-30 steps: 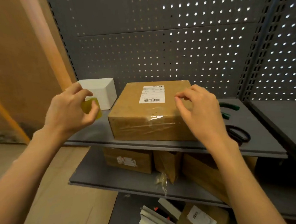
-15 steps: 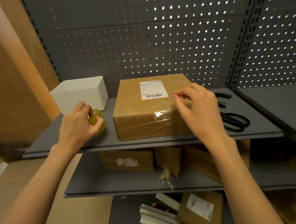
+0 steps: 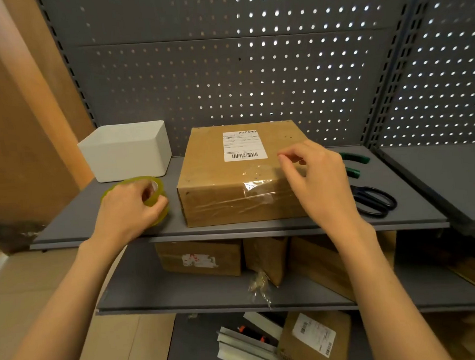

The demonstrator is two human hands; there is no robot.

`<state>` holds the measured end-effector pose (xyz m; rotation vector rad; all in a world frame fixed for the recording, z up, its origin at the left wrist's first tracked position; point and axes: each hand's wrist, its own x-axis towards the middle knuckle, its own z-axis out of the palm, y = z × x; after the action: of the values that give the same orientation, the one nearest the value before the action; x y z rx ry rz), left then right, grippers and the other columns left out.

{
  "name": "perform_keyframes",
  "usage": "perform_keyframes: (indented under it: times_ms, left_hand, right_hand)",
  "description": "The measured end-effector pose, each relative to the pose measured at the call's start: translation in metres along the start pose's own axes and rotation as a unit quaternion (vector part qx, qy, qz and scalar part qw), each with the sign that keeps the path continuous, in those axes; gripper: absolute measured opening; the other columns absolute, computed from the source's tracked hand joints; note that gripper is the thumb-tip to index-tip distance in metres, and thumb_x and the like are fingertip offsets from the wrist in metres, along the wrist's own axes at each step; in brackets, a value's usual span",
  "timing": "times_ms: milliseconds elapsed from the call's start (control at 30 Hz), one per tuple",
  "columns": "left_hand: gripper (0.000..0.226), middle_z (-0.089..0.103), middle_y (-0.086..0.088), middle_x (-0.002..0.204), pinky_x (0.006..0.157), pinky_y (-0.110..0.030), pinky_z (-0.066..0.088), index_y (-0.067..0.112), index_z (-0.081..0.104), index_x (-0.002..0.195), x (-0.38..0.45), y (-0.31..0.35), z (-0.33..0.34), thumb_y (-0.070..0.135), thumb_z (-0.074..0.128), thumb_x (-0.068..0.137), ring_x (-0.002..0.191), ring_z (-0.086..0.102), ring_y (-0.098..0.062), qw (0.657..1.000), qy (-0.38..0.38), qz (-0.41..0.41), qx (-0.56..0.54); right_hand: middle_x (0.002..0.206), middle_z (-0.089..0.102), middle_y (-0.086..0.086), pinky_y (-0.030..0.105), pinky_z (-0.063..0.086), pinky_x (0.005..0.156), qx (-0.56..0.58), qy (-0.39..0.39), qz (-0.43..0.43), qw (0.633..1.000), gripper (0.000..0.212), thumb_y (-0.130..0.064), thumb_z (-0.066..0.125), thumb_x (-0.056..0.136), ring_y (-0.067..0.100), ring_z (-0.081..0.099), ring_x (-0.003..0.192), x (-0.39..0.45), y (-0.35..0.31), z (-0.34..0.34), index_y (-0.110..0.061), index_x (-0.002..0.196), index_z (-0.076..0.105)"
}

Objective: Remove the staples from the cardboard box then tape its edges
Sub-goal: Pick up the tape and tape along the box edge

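Note:
A brown cardboard box (image 3: 219, 181) with a white shipping label sits in the middle of the top grey shelf (image 3: 74, 217). Clear tape (image 3: 255, 191) runs over its front top edge and down the front face. My left hand (image 3: 127, 209) grips a yellowish roll of tape (image 3: 155, 197) that rests flat on the shelf just left of the box. My right hand (image 3: 317, 180) hovers over the box's right front corner with thumb and forefinger pinched together; whether a tape end is between them I cannot tell.
A white bin (image 3: 129, 150) stands at the back left. Black scissors (image 3: 374, 200) and green-handled pliers (image 3: 353, 164) lie right of the box. Lower shelves hold several cardboard boxes (image 3: 199, 258). A perforated grey panel backs the shelf.
My left hand has lowered the tape roll from the air down onto the shelf beside the box. My right hand stays over the box's right side.

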<state>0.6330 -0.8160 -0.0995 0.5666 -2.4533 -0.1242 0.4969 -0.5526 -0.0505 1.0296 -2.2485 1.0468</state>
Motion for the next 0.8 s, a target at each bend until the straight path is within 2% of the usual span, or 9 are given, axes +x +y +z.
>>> perform_keyframes:
  times_ms: [67, 133, 233, 333, 433, 500, 633, 733, 800]
  left_hand:
    - [0.039, 0.050, -0.005, 0.052, 0.047, -0.026, 0.025, 0.012, 0.053, 0.059, 0.000, 0.001, -0.005, 0.041, 0.053, 0.085, 0.049, 0.041, -0.020, 0.999, 0.000, -0.004, 0.037]
    - [0.044, 0.059, -0.013, 0.061, 0.054, -0.031, 0.033, 0.007, 0.060, 0.067, 0.001, 0.006, -0.012, 0.042, 0.045, 0.090, 0.057, 0.048, -0.027, 0.996, 0.011, 0.001, 0.084]
    - [0.040, 0.065, -0.021, 0.092, 0.074, -0.043, 0.039, -0.001, 0.063, 0.094, 0.000, 0.031, -0.026, 0.028, 0.036, 0.092, 0.083, 0.054, -0.036, 0.996, 0.074, 0.009, 0.054]
    - [0.039, 0.060, -0.014, 0.117, 0.095, -0.030, 0.031, 0.003, 0.058, 0.118, -0.007, 0.078, -0.033, 0.023, 0.032, 0.096, 0.110, 0.049, -0.026, 0.993, 0.077, 0.050, -0.074]
    - [0.044, 0.055, -0.009, 0.132, 0.107, -0.024, 0.022, 0.005, 0.052, 0.130, -0.016, 0.125, -0.027, 0.026, 0.031, 0.098, 0.124, 0.046, -0.021, 0.987, 0.015, 0.127, -0.095]
    - [0.043, 0.050, -0.008, 0.137, 0.110, -0.022, 0.019, 0.006, 0.047, 0.135, -0.018, 0.145, -0.018, 0.026, 0.032, 0.100, 0.129, 0.042, -0.018, 0.982, -0.028, 0.160, -0.093]
    - [0.046, 0.044, -0.004, 0.143, 0.110, -0.021, 0.021, 0.010, 0.037, 0.141, -0.018, 0.151, -0.003, 0.030, 0.028, 0.101, 0.131, 0.039, -0.013, 0.982, -0.066, 0.153, -0.094]
    - [0.052, 0.048, 0.000, 0.140, 0.105, -0.024, 0.026, 0.014, 0.041, 0.140, -0.017, 0.147, -0.004, 0.035, 0.020, 0.098, 0.128, 0.044, -0.011, 0.983, -0.068, 0.162, -0.047]
    - [0.047, 0.055, 0.000, 0.133, 0.100, -0.024, 0.027, 0.015, 0.048, 0.135, -0.016, 0.144, -0.007, 0.031, 0.024, 0.098, 0.123, 0.049, -0.014, 0.987, -0.060, 0.148, -0.028]
  right_hand:
    - [0.096, 0.065, -0.002, 0.028, 0.047, 0.080, 0.023, 0.010, 0.003, 1.000, 0.018, -0.017, 0.051, 0.095, 0.009, 0.057, 0.088, 0.001, 0.004, -0.003, -0.011, 0.102, 0.067]
    - [0.100, 0.066, -0.001, 0.025, 0.047, 0.080, 0.048, 0.018, 0.006, 0.999, 0.022, -0.017, 0.048, 0.097, 0.007, 0.057, 0.090, 0.002, 0.006, -0.004, -0.011, 0.106, 0.066]
    - [0.106, 0.066, 0.000, 0.016, 0.041, 0.079, 0.056, 0.008, -0.020, 0.998, 0.027, -0.018, 0.043, 0.099, 0.004, 0.054, 0.093, 0.000, 0.003, -0.001, -0.010, 0.113, 0.064]
    - [0.119, 0.062, 0.001, 0.011, 0.031, 0.087, 0.026, -0.063, -0.056, 0.996, 0.034, -0.022, 0.037, 0.100, 0.007, 0.053, 0.106, -0.006, -0.002, 0.009, -0.010, 0.126, 0.056]
    - [0.133, 0.055, 0.004, 0.019, 0.027, 0.101, -0.014, -0.110, -0.081, 0.991, 0.038, -0.024, 0.036, 0.101, 0.015, 0.048, 0.123, -0.011, -0.003, 0.018, -0.010, 0.133, 0.049]
    - [0.135, 0.053, 0.006, 0.025, 0.024, 0.107, -0.022, -0.127, -0.098, 0.987, 0.039, -0.023, 0.034, 0.100, 0.017, 0.045, 0.127, -0.013, 0.000, 0.021, -0.009, 0.133, 0.048]
    - [0.145, 0.042, 0.000, 0.030, 0.011, 0.114, -0.122, -0.160, -0.117, 0.973, 0.044, -0.028, 0.025, 0.101, 0.013, 0.031, 0.137, -0.016, 0.013, 0.021, -0.015, 0.141, 0.038]
    - [0.148, 0.037, -0.006, 0.032, 0.009, 0.114, -0.152, -0.163, -0.111, 0.968, 0.044, -0.031, 0.023, 0.101, 0.011, 0.025, 0.139, -0.017, 0.016, 0.021, -0.021, 0.143, 0.034]
    - [0.148, 0.037, -0.005, 0.027, 0.010, 0.112, -0.127, -0.157, -0.095, 0.975, 0.042, -0.029, 0.026, 0.101, 0.010, 0.026, 0.138, -0.015, 0.019, 0.018, -0.021, 0.141, 0.037]
